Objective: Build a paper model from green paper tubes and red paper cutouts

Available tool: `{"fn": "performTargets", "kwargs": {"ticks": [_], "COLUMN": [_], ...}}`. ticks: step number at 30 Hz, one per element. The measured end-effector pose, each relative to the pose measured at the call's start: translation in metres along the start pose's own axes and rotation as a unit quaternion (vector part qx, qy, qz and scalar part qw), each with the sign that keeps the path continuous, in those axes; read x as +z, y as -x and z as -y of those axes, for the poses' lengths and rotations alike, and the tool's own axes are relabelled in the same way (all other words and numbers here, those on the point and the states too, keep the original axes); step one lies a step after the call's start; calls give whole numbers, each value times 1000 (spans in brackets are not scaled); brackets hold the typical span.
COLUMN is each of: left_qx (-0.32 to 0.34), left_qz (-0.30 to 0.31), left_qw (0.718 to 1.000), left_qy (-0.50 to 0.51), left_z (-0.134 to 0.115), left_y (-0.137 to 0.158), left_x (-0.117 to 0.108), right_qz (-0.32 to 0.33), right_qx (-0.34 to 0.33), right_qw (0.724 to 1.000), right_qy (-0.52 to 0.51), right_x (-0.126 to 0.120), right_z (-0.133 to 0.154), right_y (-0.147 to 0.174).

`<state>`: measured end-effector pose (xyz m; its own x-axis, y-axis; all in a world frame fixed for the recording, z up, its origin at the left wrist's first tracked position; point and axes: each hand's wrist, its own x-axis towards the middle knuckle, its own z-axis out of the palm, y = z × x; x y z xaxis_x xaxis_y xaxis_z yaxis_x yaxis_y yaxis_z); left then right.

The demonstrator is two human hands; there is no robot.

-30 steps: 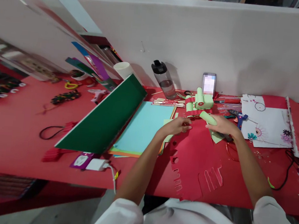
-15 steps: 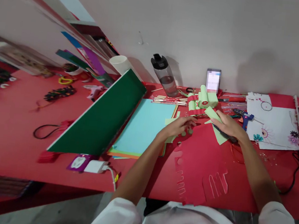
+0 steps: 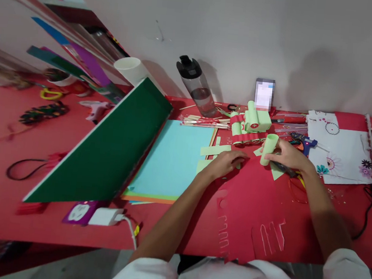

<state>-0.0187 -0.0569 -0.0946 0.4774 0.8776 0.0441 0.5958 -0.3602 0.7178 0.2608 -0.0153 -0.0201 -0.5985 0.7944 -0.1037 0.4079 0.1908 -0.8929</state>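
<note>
My right hand (image 3: 286,155) is closed around a light green paper tube (image 3: 267,152), which it keeps nearly upright over the top edge of a red sheet (image 3: 249,198). Wavy cut-outs run along that sheet's left and lower right parts. My left hand (image 3: 226,162) rests at the sheet's upper left, fingers loosely bent and apart, holding nothing. Beside it lie light green paper strips (image 3: 213,151). Just behind both hands stands a model of green paper rolls (image 3: 251,124) with red bands. Dark-bladed scissors (image 3: 284,168) lie partly hidden under my right hand.
A green board (image 3: 106,149) leans at the left, beside stacked blue paper (image 3: 168,155). Behind are a water bottle (image 3: 197,88), thin sticks (image 3: 204,121) and a phone (image 3: 264,94). A blue glue gun (image 3: 307,142) and white decorated sheets (image 3: 342,154) lie at the right.
The green paper in my right hand has turned from lying slanted to standing nearly upright, its round opening showing. My left hand has lowered slightly. The view has shifted a little to the right.
</note>
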Motion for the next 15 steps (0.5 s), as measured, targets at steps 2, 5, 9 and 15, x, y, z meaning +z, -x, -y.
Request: {"fn": "performTargets", "kwargs": {"ticks": [2,5,9,15], "left_qx": [1,11,19,23], "left_qz": [-9,-27,-37,-43], "left_qw": [1000,999,999,999], "left_qy": [-10,-25,-33,-6], "left_z": [-1,0,5,11], "left_y": [0,1,3,6], "left_x": [0,-1,-3,-7], "right_qz": [18,31,36,44], "right_qx": [-10,-38,-78,-89], "right_qw": [999,995,985,981], "right_qy": [28,90,147,167], "right_x": [4,11,24,43], "right_z": [3,5,-3,-13], "right_y": [-2,-6,-13,-16]}}
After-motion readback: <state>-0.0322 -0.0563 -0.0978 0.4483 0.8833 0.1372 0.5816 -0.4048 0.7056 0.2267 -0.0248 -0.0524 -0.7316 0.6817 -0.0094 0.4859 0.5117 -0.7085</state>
